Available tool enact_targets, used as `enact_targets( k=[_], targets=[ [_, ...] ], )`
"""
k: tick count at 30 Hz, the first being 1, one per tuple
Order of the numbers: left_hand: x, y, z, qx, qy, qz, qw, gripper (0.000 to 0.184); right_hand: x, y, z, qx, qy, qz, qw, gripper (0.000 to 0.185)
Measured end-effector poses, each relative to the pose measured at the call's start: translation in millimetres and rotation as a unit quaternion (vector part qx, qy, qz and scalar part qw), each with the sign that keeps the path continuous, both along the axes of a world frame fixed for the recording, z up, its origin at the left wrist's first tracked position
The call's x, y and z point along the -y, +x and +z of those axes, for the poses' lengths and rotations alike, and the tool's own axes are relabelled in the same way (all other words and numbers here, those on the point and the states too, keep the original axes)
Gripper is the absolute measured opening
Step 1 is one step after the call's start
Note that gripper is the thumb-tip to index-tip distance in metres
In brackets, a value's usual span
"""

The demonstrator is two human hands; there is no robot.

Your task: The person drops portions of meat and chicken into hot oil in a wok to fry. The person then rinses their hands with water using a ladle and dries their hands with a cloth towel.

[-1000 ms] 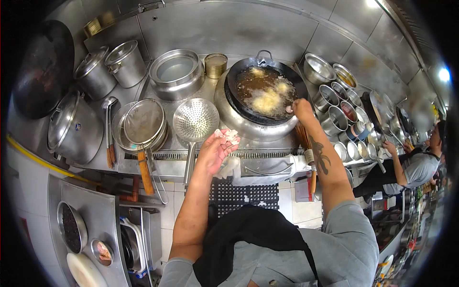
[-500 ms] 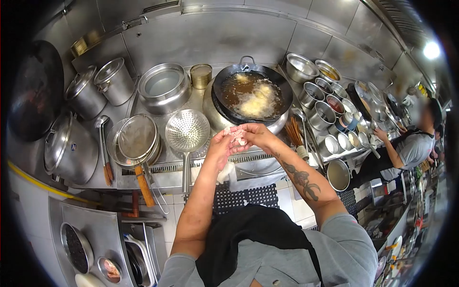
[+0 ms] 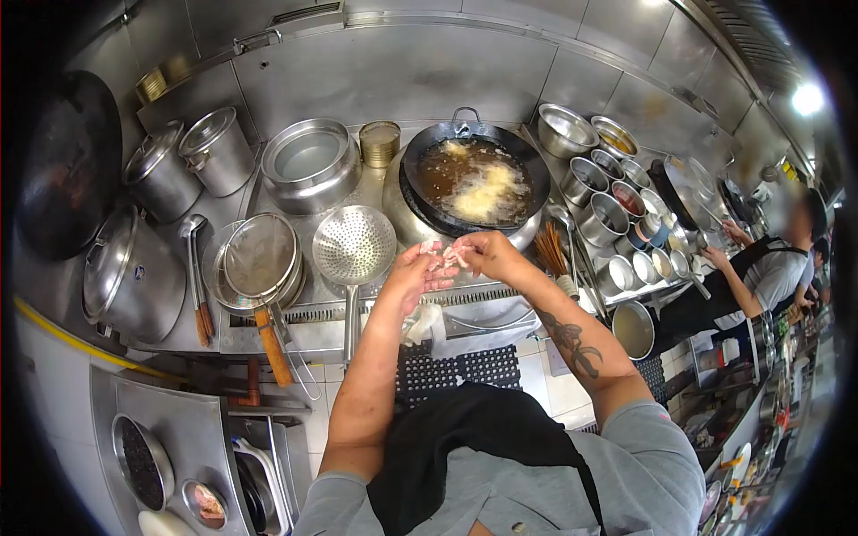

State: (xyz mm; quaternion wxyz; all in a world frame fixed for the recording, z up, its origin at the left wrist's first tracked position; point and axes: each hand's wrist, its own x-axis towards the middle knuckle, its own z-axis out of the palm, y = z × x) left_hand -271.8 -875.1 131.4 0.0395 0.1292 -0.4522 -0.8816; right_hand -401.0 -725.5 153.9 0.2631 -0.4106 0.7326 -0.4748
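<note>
Both of my hands are in front of the wok, near its closest edge. Fingers partly extended, my left hand (image 3: pixel 412 278) carries pale pink raw meat (image 3: pixel 438 254) at its fingertips. My right hand (image 3: pixel 493 255) pinches part of the raw meat between thumb and fingers, just beside the left fingertips. Whether the two hands share one piece I cannot tell. Beyond them, a black wok (image 3: pixel 529 177) holds bubbling brown oil, with pale yellow battered food (image 3: pixel 487 195) frying in it and a smaller bit near the far side.
Left of the wok are a perforated skimmer (image 3: pixel 354 243), a wire strainer (image 3: pixel 259 256) and a large metal pot (image 3: pixel 308 198). Metal containers (image 3: pixel 602 218) crowd the right side. A co-worker (image 3: pixel 773 268) stands at far right. A small bowl (image 3: pixel 221 523) of raw meat sits lower left.
My hands have drawn slightly apart, with raw meat showing between them. The right hand has shifted a little to the right. The co-worker's arms have moved.
</note>
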Motion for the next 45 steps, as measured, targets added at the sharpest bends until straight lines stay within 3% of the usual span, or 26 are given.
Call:
enact_targets(
  k=[4, 7, 10, 12, 16, 18, 19, 21, 23, 29, 31, 34, 35, 37, 38, 40, 41, 43, 45],
  targets=[
    [-7, -5, -6, 0.005, -0.019, 0.024, 1.000, 0.026, 1, -1, 1, 0.121, -0.068, -0.019, 0.990, 0.018],
    [-15, -13, -10, 0.003, -0.065, 0.048, 0.997, 0.021, 9, -2, -17, 0.122, -0.112, -0.061, 0.984, 0.018],
    [-22, -17, -8, -0.032, -0.097, 0.034, 0.994, 0.018, 10, 0, -22, 0.176, -0.110, -0.072, 0.976, 0.018],
    [-26, -16, -5, -0.012, -0.202, 0.029, 0.979, 0.019, 11, -3, -31, 0.151, -0.089, -0.060, 0.983, 0.019],
    [-27, -20, -20, -0.032, -0.242, 0.057, 0.968, 0.018, 9, 0, -32, 0.160, -0.082, -0.055, 0.982, 0.020],
    [-24, -21, -18, -0.050, -0.075, 0.025, 0.996, 0.017, 9, 1, -40, 0.144, -0.103, -0.067, 0.982, 0.020],
    [-23, -19, -12, -0.051, -0.075, 0.024, 0.996, 0.017, 9, 0, -44, 0.129, -0.123, -0.079, 0.981, 0.019],
    [-20, -13, 2, 0.021, 0.084, 0.008, 0.996, 0.017, 2, -3, -40, 0.128, -0.099, -0.066, 0.985, 0.019],
    [-13, -13, -17, 0.001, 0.096, 0.027, 0.995, 0.017, -6, -2, -25, 0.127, -0.072, -0.051, 0.988, 0.019],
    [-11, -6, -22, -0.024, 0.111, 0.100, 0.989, 0.015, -17, -17, 15, 0.330, -0.160, -0.086, 0.927, 0.020],
    [-8, -1, -24, -0.018, 0.126, 0.104, 0.986, 0.014, -18, -24, 28, 0.305, -0.162, -0.063, 0.936, 0.021],
    [-4, 8, -23, -0.031, 0.192, 0.054, 0.979, 0.016, -19, -41, 43, 0.103, -0.171, -0.080, 0.977, 0.025],
    [-5, 13, -19, -0.024, 0.180, 0.062, 0.981, 0.015, -16, -63, 30, 0.052, -0.190, -0.068, 0.978, 0.025],
    [-7, 20, -15, -0.016, 0.168, 0.074, 0.983, 0.013, -14, -109, 5, -0.165, -0.079, -0.094, 0.979, 0.028],
    [-9, 23, -16, -0.005, 0.151, 0.091, 0.984, 0.012, -14, -133, -15, -0.162, -0.077, -0.091, 0.980, 0.028],
    [-10, 27, -21, 0.007, 0.135, 0.114, 0.984, 0.011, -16, -174, -50, -0.353, 0.001, -0.085, 0.932, 0.031],
    [-10, 29, -24, -0.008, 0.147, 0.119, 0.982, 0.013, -19, -183, -56, -0.350, 0.001, -0.079, 0.933, 0.031],
    [-12, 35, -22, -0.020, 0.161, 0.127, 0.978, 0.016, -27, -195, -65, -0.363, 0.150, -0.127, 0.911, 0.031],
    [-15, 41, -12, -0.022, 0.189, 0.141, 0.972, 0.028, -37, -199, -62, -0.366, 0.161, -0.138, 0.906, 0.034]
  ],
)
